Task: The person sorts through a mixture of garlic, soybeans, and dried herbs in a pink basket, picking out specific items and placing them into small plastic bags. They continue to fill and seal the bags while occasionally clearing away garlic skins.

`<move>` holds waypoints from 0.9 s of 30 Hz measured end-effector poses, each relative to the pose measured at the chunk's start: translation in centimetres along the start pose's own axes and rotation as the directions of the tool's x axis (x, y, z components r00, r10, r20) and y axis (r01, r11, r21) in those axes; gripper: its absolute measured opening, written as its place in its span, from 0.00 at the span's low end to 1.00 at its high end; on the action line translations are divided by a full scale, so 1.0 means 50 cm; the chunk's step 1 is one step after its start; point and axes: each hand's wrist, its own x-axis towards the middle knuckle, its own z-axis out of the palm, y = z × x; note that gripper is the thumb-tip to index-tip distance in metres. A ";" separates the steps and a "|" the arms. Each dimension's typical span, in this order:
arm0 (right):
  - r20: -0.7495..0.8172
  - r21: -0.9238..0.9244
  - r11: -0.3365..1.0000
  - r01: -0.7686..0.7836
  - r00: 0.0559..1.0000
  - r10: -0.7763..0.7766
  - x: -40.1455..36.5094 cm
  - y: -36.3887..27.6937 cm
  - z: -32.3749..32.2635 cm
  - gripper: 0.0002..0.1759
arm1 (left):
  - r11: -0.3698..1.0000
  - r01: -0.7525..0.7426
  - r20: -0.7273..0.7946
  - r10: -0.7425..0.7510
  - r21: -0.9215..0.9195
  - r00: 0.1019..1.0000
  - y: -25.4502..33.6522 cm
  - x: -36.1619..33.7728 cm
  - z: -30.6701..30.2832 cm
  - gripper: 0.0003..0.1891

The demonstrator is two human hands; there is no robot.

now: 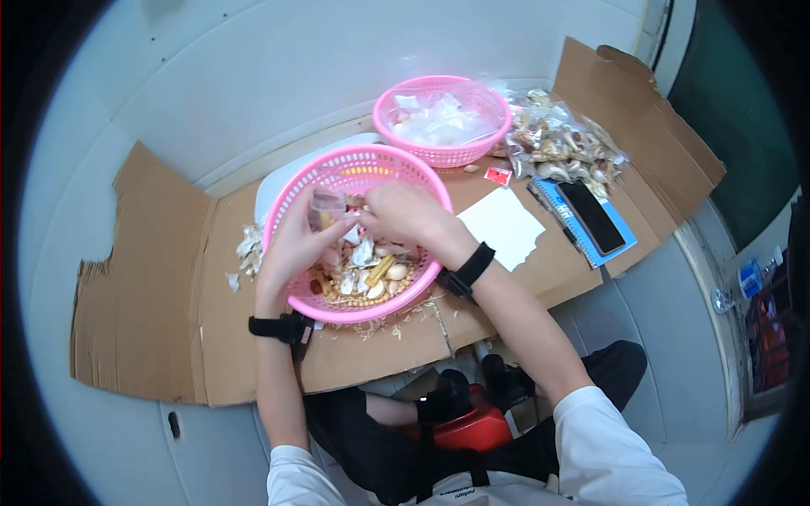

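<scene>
Both hands work over a large pink plastic basket (pixel 354 317). My left hand (pixel 291 238) is closed around a small clear plastic bag (pixel 327 205), its mouth turned toward the other hand. Close by, my right hand (pixel 403 211) pinches a small brownish piece (pixel 354 202) at the bag's opening; its kind is hard to make out. Below them the basket holds yellowish beans (pixel 342 298), pale round pieces (pixel 397 271), yellow stick-like pieces (pixel 381 268) and small white packets (pixel 363 253). My fingertips partly hide one another.
Behind stands a second pink basket (pixel 447 158) with clear bags. Filled clear bags (pixel 561 143) are heaped beside it. A phone (pixel 591 218) lies on a blue notebook (pixel 620 244), near white paper (pixel 504 226) and a red packet (pixel 499 175). Cardboard (pixel 371 363) covers the surface; scraps (pixel 250 249) lie left.
</scene>
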 end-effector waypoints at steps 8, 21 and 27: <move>-0.109 0.095 0.984 0.153 0.984 -0.142 0.016 0.026 0.021 0.09 | 0.995 -0.067 -0.009 0.068 0.076 0.998 -0.029 0.007 -0.005 0.25; -0.106 0.194 0.957 0.216 0.974 -0.199 0.038 0.038 0.021 0.09 | 0.998 0.018 -0.014 -0.019 -0.054 1.000 -0.017 0.002 -0.006 0.27; -0.049 0.266 0.948 0.177 0.984 -0.170 0.030 0.023 0.005 0.09 | 0.998 -0.056 -0.053 0.055 -0.017 0.997 -0.013 0.002 -0.006 0.31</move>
